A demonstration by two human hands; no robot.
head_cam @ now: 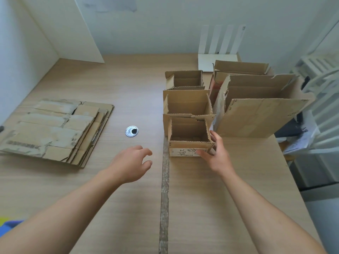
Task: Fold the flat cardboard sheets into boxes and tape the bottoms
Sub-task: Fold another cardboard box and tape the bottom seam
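Note:
A small folded cardboard box (189,132) stands open-topped at the near end of a row of boxes on the right half of the wooden table (128,198). My right hand (216,154) rests against its front right corner, thumb on the labelled front face, fingers along the right side. My left hand (132,164) hovers over the table left of that box, fingers curled apart, holding nothing. A stack of flat cardboard sheets (55,131) lies at the far left. No tape is in view.
Behind the small box stand two more open boxes (187,103) and, to the right, larger boxes (256,99) with raised flaps. A round metal cable grommet (131,131) sits mid-table. A worn seam (164,189) runs down the table. Clutter lies off the right edge.

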